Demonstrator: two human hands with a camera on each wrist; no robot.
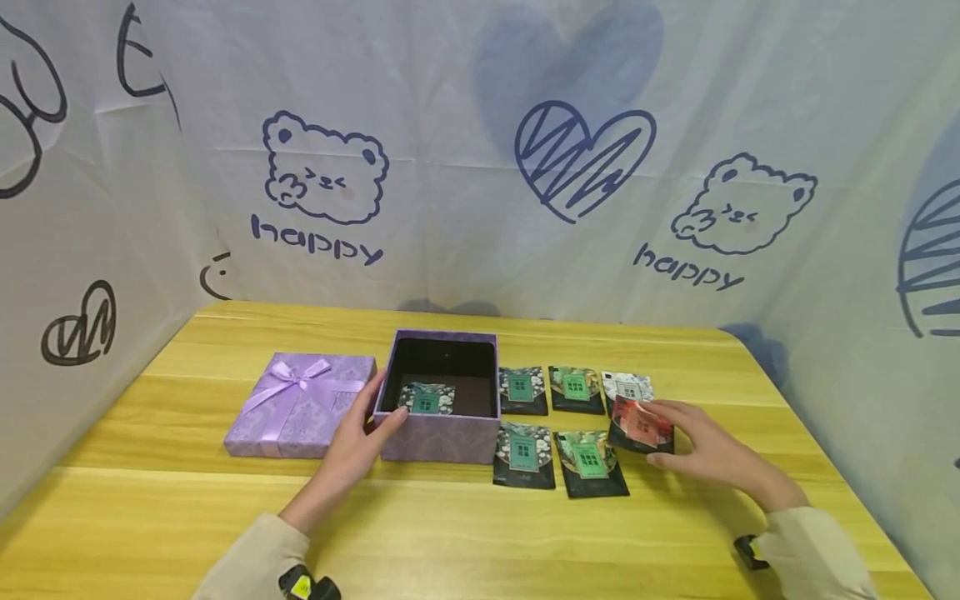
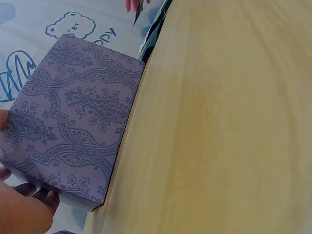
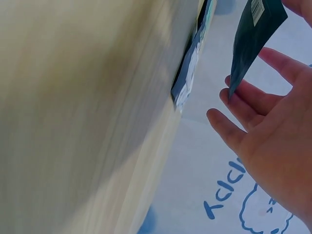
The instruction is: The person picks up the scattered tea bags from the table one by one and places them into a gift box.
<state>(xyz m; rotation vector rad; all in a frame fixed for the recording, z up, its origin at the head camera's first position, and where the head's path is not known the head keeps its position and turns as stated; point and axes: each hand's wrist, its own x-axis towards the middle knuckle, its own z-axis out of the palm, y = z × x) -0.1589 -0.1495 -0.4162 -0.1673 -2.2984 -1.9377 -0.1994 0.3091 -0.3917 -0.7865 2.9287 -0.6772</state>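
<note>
An open purple patterned box stands mid-table with one green-labelled sachet lying inside. My left hand grips the box's front-left corner, thumb on the front rim; in the left wrist view the box wall fills the left side with my fingers beneath it. My right hand pinches a red sachet and lifts it at a tilt just off the table. In the right wrist view its dark barcoded back hangs above my spread fingers.
The box's lid with a lilac bow lies left of the box. Several more sachets lie in two rows right of the box on the wooden table. White printed cloth walls close in the back and sides.
</note>
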